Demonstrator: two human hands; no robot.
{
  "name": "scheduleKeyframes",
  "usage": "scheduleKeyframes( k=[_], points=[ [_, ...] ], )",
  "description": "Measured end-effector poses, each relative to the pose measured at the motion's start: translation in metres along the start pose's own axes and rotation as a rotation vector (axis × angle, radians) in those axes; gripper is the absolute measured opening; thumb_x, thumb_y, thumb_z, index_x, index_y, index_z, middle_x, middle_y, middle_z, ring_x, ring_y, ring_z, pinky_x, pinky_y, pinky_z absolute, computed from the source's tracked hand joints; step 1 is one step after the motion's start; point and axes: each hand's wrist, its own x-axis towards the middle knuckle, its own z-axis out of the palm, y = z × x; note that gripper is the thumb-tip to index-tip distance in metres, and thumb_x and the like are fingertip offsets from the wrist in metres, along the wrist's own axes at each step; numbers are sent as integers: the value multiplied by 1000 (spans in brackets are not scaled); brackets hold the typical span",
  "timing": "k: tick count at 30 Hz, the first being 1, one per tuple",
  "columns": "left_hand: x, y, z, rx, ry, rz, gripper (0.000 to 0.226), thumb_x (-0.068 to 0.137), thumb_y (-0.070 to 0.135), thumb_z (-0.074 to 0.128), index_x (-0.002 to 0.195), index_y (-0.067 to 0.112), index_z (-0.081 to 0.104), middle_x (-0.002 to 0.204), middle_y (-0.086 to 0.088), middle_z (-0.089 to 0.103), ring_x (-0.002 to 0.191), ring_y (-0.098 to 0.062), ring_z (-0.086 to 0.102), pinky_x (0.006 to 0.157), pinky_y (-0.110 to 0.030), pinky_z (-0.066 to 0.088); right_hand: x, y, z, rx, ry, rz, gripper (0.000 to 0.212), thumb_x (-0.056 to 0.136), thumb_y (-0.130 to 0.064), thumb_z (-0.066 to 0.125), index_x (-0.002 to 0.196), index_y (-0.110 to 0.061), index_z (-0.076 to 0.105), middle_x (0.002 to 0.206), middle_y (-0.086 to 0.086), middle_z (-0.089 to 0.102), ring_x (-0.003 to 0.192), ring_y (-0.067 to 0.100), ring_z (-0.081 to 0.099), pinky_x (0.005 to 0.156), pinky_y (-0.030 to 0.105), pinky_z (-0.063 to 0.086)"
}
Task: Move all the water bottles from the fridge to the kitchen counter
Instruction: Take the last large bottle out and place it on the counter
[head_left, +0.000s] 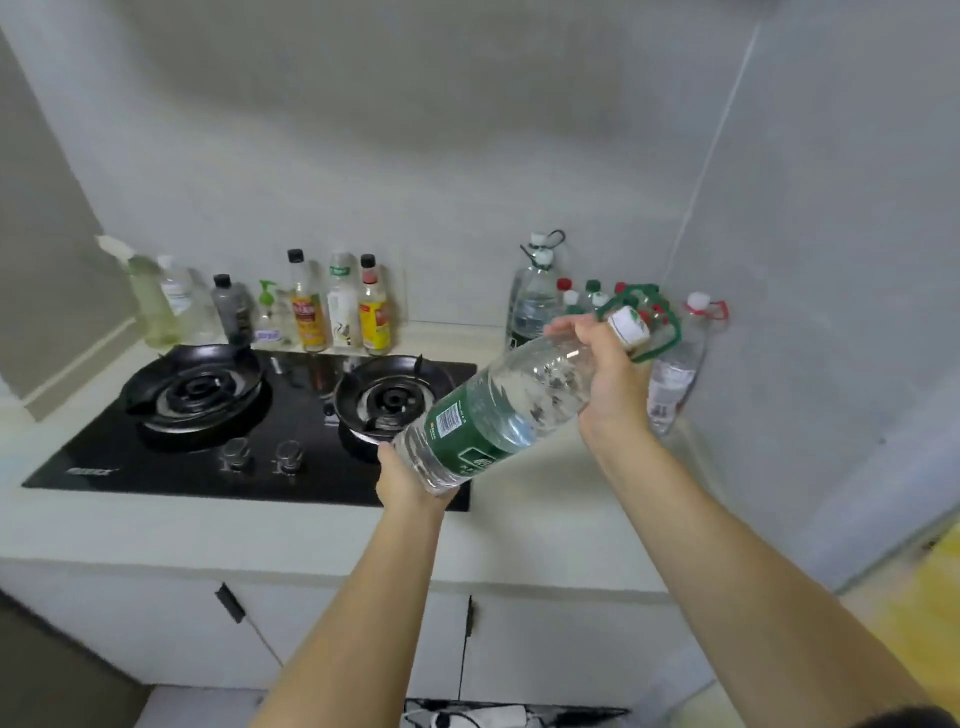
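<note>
A large clear water bottle (498, 410) with a green label, white cap and green carry loop hangs tilted above the counter, cap end up and to the right. My left hand (402, 480) cups its base. My right hand (605, 374) grips its neck. Behind it, in the counter's back right corner, stand several water bottles (587, 301) with red, green and white caps, among them a tall one (532, 304) and one with a red loop (675, 374) against the right wall.
A black two-burner gas hob (249, 415) fills the counter's left part. Sauce and cleaning bottles (311, 306) line the back wall behind it. The pale counter (545, 519) shows bare surface beneath the held bottle. Cabinet doors (363, 639) lie below.
</note>
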Motion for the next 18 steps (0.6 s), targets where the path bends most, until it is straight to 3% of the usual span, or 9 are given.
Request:
scheduleKeyframes(
  k=[2, 7, 10, 12, 14, 16, 18],
  points=[
    [8, -26, 21, 162, 14, -59, 41, 95, 37, 52, 127, 11, 52, 121, -11, 59, 106, -42, 59, 72, -49, 55, 12, 0, -14, -52, 36, -45, 22, 69, -19, 65, 80, -2, 72, 83, 6, 73, 83, 14, 69, 76, 22, 54],
    [40, -97, 49, 495, -33, -87, 31, 101, 27, 42, 123, 10, 56, 119, -17, 61, 92, -37, 62, 50, -41, 57, 56, 13, -60, -183, 123, -30, 25, 60, -22, 72, 79, -5, 72, 81, 7, 72, 80, 17, 67, 78, 31, 56],
    [78, -136, 51, 795, -82, 75, 28, 99, 23, 42, 120, 15, 59, 120, -14, 62, 99, -38, 63, 62, -50, 60, 87, 26, -89, -258, 153, 28, 22, 69, -13, 76, 86, 1, 70, 82, 11, 71, 77, 17, 66, 76, 36, 56],
    [109, -162, 46, 976, -164, 211, 30, 96, 14, 45, 121, 20, 60, 123, -11, 60, 102, -37, 63, 69, -54, 60, 106, 35, -103, -316, 154, 53, 10, 74, -7, 77, 81, -6, 70, 79, 8, 71, 76, 17, 66, 76, 38, 56],
    [121, -180, 46, 1144, -299, 337, 40, 88, 8, 52, 119, 32, 59, 123, -4, 60, 104, -26, 64, 76, -42, 61, 124, 42, -111, -342, 142, 62, 12, 76, -4, 76, 79, -13, 68, 76, 2, 69, 74, 14, 65, 75, 36, 56],
    [120, -192, 52, 1319, -409, 421, 42, 80, 8, 63, 112, 35, 56, 110, 8, 64, 97, -11, 63, 79, -15, 53, 139, 49, -117, -368, 109, 52, 16, 77, -1, 75, 75, -15, 66, 72, -3, 67, 70, 10, 62, 70, 29, 54],
    [123, -200, 58, 1456, -458, 456, 43, 71, 13, 67, 111, 26, 57, 102, 11, 65, 94, -12, 63, 75, -17, 51, 150, 59, -122, -397, 84, 59, 17, 78, -1, 75, 74, -15, 66, 70, -5, 66, 67, 6, 61, 67, 23, 52]
  ],
)
